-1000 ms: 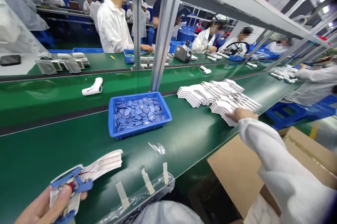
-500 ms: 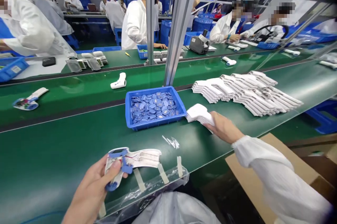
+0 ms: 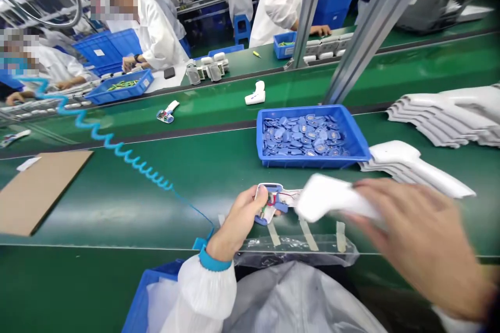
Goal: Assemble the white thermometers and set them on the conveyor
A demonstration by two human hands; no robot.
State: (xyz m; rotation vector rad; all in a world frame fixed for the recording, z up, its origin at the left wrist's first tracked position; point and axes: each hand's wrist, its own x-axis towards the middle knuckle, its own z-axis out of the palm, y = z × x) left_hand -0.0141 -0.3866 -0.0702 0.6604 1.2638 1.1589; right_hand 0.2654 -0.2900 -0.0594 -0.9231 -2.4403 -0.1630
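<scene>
My left hand (image 3: 238, 216) grips a blue-framed electronic assembly (image 3: 273, 202) with thin red wires and a white strip, low in the middle of the view. My right hand (image 3: 422, 239), blurred by motion, holds a white pistol-shaped thermometer housing (image 3: 332, 197). The narrow end of the housing sits right beside the assembly's white strip, and I cannot tell whether they touch. A blue tray (image 3: 308, 135) of blue oval parts stands just beyond my hands. To its right lies a stack of white housings (image 3: 414, 166).
Green conveyor belt (image 3: 117, 208) runs across the view, with a cardboard sheet (image 3: 39, 192) at left. Taped plastic sheeting (image 3: 297, 249) lies along its near edge. A blue coiled cord (image 3: 105, 140) crosses the belt. Below stands a plastic-lined blue crate (image 3: 156, 291). Co-workers sit beyond aluminium posts (image 3: 308, 10).
My right hand has lifted a white housing off the stack and carried it left to the assembly. The view has swung left, and the left hand still holds the assembly.
</scene>
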